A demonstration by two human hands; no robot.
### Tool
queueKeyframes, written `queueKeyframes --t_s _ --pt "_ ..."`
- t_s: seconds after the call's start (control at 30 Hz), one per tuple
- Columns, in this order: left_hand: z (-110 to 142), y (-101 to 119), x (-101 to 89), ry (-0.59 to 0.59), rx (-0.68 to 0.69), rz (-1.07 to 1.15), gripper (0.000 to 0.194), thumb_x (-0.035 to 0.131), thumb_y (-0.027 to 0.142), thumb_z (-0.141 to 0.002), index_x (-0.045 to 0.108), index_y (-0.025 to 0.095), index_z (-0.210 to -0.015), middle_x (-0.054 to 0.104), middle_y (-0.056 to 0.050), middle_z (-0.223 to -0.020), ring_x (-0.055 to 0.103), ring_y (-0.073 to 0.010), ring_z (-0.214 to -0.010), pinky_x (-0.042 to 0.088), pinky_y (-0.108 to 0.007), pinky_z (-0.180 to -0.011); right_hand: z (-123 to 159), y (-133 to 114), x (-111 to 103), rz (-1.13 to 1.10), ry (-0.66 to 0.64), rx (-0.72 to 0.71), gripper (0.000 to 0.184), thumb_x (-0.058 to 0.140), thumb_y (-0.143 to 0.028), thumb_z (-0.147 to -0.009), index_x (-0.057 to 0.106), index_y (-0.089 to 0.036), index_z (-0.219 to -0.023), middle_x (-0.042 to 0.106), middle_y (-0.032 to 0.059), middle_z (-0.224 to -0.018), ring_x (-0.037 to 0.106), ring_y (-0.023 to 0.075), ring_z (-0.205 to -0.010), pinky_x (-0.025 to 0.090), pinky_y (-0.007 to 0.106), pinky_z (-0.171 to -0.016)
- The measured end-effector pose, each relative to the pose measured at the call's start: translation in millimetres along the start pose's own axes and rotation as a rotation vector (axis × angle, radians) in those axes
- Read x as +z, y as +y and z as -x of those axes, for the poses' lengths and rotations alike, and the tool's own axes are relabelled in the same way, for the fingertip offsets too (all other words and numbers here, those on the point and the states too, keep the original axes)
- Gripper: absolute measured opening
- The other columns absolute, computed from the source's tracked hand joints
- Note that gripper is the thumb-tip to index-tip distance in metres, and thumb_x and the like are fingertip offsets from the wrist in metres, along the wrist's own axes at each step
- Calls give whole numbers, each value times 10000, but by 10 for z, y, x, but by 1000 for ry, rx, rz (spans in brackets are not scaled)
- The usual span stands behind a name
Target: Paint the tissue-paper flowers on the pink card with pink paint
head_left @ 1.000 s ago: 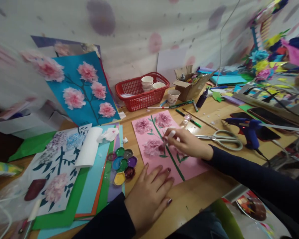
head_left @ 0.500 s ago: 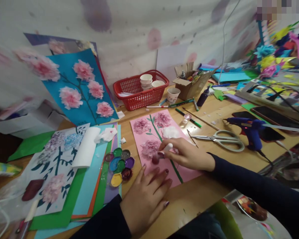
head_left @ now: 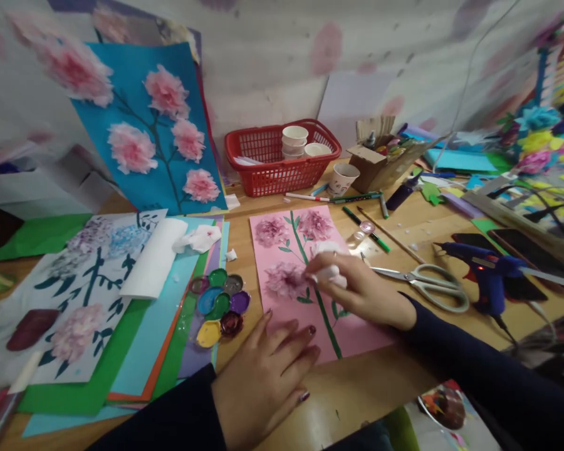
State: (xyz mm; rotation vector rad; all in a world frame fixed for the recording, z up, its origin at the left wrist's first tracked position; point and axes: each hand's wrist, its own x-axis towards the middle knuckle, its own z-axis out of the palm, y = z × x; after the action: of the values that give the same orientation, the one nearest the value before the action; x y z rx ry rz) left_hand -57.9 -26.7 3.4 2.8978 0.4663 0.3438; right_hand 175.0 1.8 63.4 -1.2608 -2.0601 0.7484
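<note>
Paper lies beneath right grip — pinching white handle — and partly under spread left grip.

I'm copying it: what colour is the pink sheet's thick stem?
The stem is green, seen best in the head view.

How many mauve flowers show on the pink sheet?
3 on the pink sheet: far-left flower, far-right flower beside it, and left-middle flower nearer the person. The right hand may hide others.
</note>
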Motion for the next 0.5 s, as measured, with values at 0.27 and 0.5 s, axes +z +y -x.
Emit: queueKeyframes --t_s 0.27,0.5 --pt "-37 62 154 277 -58 -52 281 574 341 -902 633 171 -1117 663 5 -1195 548 -199 -1156 397 -366 -1062 392 -120 -122 -42 43 -55 96 516 -155 -879 581 -212 -921 618 0 -753 582 119 -688 460 244 -631" --pt "-158 108 75 492 -242 55 229 468 112 -919 680 180 -866 731 36 -915 648 -112 -915 450 -308 -1029 588 145 -320 251 301 43 258 510 -134 -871 614 -251 -1076 606 53 -1077 605 176 -993 479 249 -753"
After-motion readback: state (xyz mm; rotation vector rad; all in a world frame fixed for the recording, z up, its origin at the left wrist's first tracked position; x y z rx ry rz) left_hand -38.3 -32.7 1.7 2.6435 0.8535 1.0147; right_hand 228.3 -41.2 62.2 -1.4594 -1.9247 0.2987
